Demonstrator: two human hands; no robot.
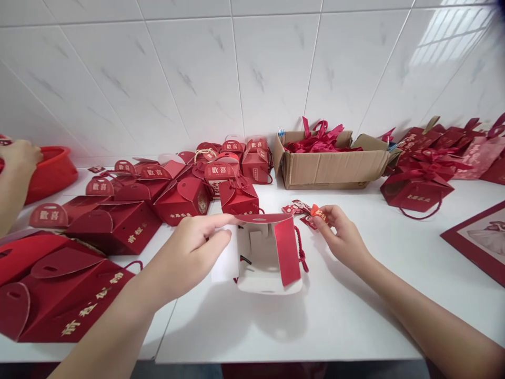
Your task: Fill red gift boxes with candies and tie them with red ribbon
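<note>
An open red gift box (259, 252) stands on the white table with its pale inside facing me and its flaps spread. A twisted red cord hangs on its right side. My left hand (197, 250) is at the box's left side, its index finger along the back flap edge and its other fingers curled and partly hidden. To the right of the box, my right hand (341, 234) pinches a wrapped candy (315, 215) with an orange and red wrapper. More red-and-white wrapped candies (294, 208) lie against it; whether they are also held I cannot tell.
Closed red gift boxes (114, 223) crowd the left side. At the back, a cardboard box (335, 166) holds red ribbons. Ribboned red boxes (418, 184) and a framed picture (483, 237) lie right. Another person's hand (19, 163) is by a red basin (55, 171).
</note>
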